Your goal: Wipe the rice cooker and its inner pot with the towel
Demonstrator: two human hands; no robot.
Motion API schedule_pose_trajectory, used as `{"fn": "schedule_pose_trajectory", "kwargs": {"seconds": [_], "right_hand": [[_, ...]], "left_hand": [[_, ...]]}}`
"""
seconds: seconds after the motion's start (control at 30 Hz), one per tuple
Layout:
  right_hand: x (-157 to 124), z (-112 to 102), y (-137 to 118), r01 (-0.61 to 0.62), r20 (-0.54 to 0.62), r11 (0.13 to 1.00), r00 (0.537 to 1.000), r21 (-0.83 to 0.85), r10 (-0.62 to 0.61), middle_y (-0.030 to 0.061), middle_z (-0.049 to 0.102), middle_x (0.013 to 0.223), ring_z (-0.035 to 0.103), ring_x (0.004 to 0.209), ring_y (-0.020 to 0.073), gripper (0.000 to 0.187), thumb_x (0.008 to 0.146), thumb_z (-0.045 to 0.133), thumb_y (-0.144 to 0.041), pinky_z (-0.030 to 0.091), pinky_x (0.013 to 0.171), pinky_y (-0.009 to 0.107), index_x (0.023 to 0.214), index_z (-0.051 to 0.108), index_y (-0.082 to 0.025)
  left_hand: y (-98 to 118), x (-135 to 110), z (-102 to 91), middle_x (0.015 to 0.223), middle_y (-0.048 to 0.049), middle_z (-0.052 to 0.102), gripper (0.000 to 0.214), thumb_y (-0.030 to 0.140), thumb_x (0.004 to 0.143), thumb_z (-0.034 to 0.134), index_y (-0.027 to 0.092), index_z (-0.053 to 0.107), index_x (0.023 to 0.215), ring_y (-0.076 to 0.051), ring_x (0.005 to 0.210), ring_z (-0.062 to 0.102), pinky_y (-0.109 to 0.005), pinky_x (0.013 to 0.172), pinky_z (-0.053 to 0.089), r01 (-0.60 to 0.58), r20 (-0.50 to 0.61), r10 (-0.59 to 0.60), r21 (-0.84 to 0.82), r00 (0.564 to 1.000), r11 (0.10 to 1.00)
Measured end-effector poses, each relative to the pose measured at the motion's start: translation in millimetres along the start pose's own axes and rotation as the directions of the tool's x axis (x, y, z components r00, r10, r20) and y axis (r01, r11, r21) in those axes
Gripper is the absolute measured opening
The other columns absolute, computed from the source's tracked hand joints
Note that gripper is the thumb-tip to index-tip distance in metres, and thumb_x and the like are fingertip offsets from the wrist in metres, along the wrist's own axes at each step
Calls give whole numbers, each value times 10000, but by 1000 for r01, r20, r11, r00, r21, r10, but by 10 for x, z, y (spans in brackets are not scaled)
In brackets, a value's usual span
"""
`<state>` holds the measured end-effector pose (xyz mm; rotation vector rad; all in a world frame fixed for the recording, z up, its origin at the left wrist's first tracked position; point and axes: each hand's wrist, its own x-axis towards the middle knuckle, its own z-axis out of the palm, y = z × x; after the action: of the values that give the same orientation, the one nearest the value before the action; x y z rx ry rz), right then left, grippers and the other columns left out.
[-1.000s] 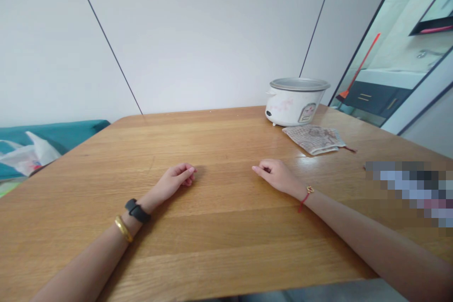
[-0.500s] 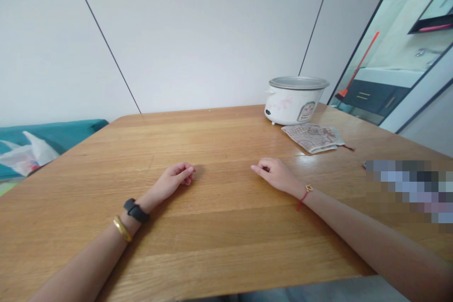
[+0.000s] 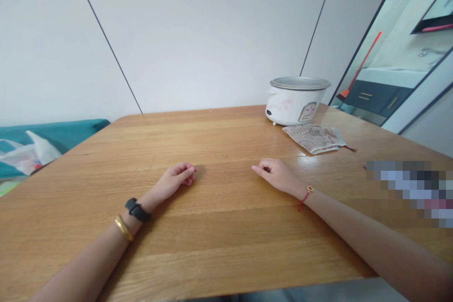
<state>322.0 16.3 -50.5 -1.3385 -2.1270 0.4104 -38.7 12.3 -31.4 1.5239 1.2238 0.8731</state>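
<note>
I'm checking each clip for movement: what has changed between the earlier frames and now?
Nothing visibly changed beyond a slight shift of the whole view; nothing was grasped or released. The left hand and right hand stay loosely curled and empty; the white cooker and patterned cloth stay put.

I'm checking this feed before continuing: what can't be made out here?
All in the head view:
White cooker, inside bottom: hidden by its near wall.
Left hand and right hand, palms: hidden by the hands themselves.
Pixelated item: masked by mosaic blocks, cut by right edge.
Plastic bag, contents: unclear through the plastic; left edge cuts the bag.
</note>
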Motion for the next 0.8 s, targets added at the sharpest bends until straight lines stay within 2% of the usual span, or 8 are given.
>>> {"fn": "schedule_pose_trajectory", "kwargs": {"seconds": [0.8], "right_hand": [[9,7,-15,-9,1,1000,1000,-22,9,3,520,612,456,604,144,468,973,479,-469,289,609,298,588,439,-206]], "left_hand": [[43,-15,22,733,-4,612,515,657,679,766,171,612,758,-128,679,544,-277,696,448,34,7,-33,-50,999,998]]}}
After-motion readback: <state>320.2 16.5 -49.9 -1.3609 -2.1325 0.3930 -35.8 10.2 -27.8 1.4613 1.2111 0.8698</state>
